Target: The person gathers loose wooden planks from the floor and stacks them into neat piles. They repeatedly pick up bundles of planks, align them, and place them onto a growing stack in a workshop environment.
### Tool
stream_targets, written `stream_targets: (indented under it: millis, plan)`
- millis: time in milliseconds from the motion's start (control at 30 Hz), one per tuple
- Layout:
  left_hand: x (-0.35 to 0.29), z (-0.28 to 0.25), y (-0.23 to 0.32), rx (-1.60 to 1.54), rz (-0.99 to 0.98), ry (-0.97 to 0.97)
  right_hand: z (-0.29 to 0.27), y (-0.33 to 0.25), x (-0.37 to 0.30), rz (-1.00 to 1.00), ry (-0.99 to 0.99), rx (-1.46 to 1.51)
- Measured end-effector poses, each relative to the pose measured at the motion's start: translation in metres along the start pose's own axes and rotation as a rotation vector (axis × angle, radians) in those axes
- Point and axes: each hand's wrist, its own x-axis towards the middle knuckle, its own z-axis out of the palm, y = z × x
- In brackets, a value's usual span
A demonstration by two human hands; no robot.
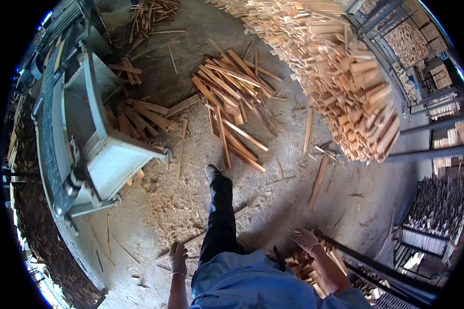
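My left hand (pixel 178 258), in a pale work glove, hangs beside my left leg with its fingers loosely curled and nothing seen in it. On the other side, my gloved right hand (pixel 305 240) is held out from my body, fingers apart and holding nothing. It is nearest to a stack of wood pieces (pixel 299 262) at my right hip, partly hidden by my arm and shirt. Ahead of my outstretched foot lies a loose heap of wooden slats (pixel 232 85). Neither hand touches the slats.
A grey metal machine frame with a roller (pixel 123 154) stands at the left. A large pile of cut wood (pixel 340 77) rises at the far right, with dark metal bars (pixel 433 153) beside it. Single slats (pixel 318 180) and sawdust (pixel 165 211) lie on the concrete floor.
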Motion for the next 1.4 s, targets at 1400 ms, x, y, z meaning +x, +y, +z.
stream_targets:
  millis: [1400]
  plan:
    - [0.423, 0.563, -0.04, 0.11, -0.424, -0.279, 0.051, -0.205, 0.617, -0.117, -0.624, -0.054]
